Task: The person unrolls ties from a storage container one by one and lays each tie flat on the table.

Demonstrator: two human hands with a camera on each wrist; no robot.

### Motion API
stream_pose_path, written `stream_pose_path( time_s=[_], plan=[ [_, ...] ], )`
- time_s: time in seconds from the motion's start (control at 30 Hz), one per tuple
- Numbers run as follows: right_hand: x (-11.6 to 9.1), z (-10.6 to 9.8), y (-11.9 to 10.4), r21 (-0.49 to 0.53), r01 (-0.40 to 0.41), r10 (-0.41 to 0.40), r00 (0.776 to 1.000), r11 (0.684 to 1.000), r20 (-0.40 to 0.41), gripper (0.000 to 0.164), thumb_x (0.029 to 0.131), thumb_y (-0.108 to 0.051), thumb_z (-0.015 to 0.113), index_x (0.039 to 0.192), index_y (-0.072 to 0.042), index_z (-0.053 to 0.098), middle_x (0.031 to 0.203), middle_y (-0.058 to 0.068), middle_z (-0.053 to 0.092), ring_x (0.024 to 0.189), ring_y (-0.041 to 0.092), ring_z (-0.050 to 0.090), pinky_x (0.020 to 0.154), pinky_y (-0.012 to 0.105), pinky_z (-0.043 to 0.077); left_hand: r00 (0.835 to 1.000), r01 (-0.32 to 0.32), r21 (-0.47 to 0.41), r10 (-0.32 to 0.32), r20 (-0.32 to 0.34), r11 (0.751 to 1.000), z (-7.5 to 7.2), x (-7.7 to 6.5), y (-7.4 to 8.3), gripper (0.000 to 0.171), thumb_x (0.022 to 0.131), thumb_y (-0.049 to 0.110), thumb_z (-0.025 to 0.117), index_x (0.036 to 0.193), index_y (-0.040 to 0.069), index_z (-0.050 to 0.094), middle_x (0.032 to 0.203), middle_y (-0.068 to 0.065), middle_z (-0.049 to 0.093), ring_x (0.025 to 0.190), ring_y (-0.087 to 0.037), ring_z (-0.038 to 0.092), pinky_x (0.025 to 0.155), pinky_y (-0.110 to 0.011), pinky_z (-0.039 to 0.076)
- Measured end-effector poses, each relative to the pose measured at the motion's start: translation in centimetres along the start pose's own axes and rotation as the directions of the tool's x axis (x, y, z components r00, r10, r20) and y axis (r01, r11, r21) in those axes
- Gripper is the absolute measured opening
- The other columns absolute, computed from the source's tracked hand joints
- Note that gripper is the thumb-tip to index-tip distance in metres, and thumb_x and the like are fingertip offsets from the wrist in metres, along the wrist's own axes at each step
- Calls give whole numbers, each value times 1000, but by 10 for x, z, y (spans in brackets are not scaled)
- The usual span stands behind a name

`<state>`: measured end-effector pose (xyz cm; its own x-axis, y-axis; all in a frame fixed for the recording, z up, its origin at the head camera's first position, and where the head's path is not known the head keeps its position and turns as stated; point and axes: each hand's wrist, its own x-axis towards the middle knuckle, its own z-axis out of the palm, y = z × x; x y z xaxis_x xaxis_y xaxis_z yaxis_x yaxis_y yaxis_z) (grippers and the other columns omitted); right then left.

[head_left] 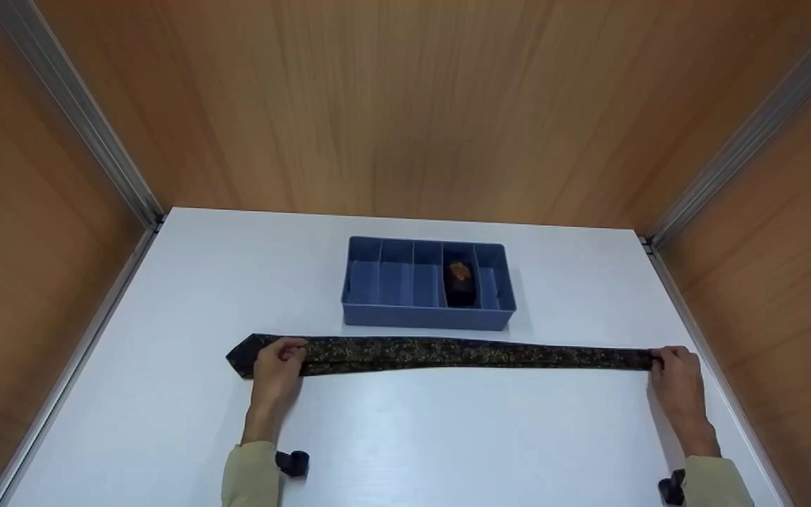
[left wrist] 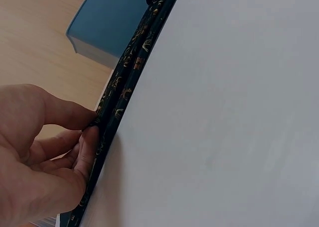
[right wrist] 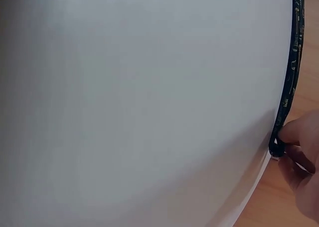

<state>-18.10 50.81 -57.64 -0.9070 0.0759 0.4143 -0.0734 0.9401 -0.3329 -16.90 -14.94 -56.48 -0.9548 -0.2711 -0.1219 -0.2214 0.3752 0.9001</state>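
Note:
A dark necktie (head_left: pixel 441 352) with a gold floral pattern lies stretched from left to right over the white table. Its pointed wide end (head_left: pixel 243 355) sticks out to the left of my left hand (head_left: pixel 280 366). Thumb and fingers of that hand pinch the tie near this end, and the left wrist view shows them at the edge of the cloth (left wrist: pixel 122 95). At the far right, my right hand (head_left: pixel 679 380) pinches the other end of the tie, which looks looped over in the right wrist view (right wrist: pixel 279 132).
Behind the tie stands a blue box (head_left: pixel 426 317) with several compartments. Its second compartment from the right holds a dark rounded item (head_left: pixel 460 289) with an orange-brown patch. Wooden panels (head_left: pixel 405 105) with metal rails close in the table at the back and sides.

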Motion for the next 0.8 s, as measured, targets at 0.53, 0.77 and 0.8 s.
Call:
stream_pose_path(
  time_s=[0.53,0.77,0.8],
  plan=[
    [-3,-10,2,61,-81,72,988,995,140,27,92,14,58,116,23,62,114,44,58,109,59,53,90,64,47,1000,18,4,-18,-1,1000,1,2,2,19,101,8,61,114,0,73,100,-10,67,88,-18,57,76,-29,45],
    [-5,-15,-3,52,-45,37,989,998,146,27,92,10,61,115,23,62,111,41,61,106,58,58,88,64,48,1000,26,12,-26,0,1000,0,0,3,20,102,8,60,116,1,73,102,-11,66,88,-18,56,74,-28,45],
    [-5,-16,-4,45,-38,31,989,998,143,27,92,10,62,115,23,62,111,41,61,106,57,59,87,64,49,1000,23,8,-23,-1,1000,1,1,3,20,102,8,60,116,0,73,101,-11,66,87,-18,56,74,-28,45]
  ],
)
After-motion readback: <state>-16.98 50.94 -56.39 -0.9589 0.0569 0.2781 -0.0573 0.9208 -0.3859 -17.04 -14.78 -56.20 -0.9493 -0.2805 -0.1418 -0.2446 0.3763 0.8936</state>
